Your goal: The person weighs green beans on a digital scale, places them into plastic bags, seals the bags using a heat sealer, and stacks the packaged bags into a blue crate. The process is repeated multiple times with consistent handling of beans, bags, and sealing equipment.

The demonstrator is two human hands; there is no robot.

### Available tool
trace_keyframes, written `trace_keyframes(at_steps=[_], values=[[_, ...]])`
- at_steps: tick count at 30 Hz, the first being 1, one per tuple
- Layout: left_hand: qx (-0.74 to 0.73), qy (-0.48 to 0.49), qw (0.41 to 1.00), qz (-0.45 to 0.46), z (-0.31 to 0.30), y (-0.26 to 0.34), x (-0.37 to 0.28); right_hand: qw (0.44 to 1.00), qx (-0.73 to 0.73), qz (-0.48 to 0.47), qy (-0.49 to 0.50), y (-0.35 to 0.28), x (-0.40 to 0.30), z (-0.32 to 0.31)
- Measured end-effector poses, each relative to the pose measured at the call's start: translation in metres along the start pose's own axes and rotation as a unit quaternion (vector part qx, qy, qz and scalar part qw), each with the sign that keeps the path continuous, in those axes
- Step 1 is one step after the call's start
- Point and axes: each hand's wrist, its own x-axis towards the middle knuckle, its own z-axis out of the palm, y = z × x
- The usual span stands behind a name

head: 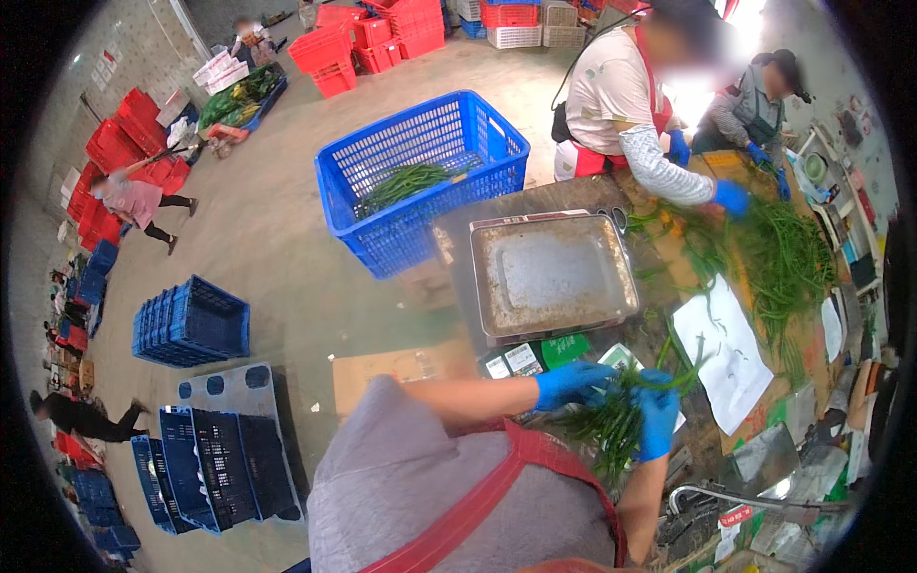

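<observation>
Both my hands wear blue gloves, low over the near side of the work table. My right hand (pixel 655 415) grips a bunch of long green vegetables (pixel 609 430), whose kind I cannot tell for sure. My left hand (pixel 575 385) touches the bunch from the other side; its fingers are partly hidden, so its grip is unclear. Beyond my hands lies a worn metal tray (pixel 555 272), with scissors (pixel 617 219) at its far right corner. Labels (pixel 521 358) with print lie between the tray and my left hand. A white paper sheet (pixel 723 351) with green scraps lies to the right.
A blue plastic crate (pixel 423 208) holding green stalks stands beyond the table. A large green heap (pixel 788 251) covers the table's right side, where a co-worker's gloved hand (pixel 731 197) reaches. Another co-worker stands farther back. Stacked blue crates (pixel 190 322) stand left on the floor.
</observation>
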Motion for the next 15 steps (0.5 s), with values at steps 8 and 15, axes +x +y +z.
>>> trace_keyframes(at_steps=[8, 15], values=[[0.085, -0.073, 0.973, 0.203, 0.010, -0.009, 0.002, 0.998, 0.014, -0.061, -0.021, 0.019, -0.073, 0.024], [0.020, 0.050, 0.984, 0.173, 0.008, -0.001, -0.026, 0.961, 0.272, 0.009, 0.054, 0.012, -0.102, 0.027]])
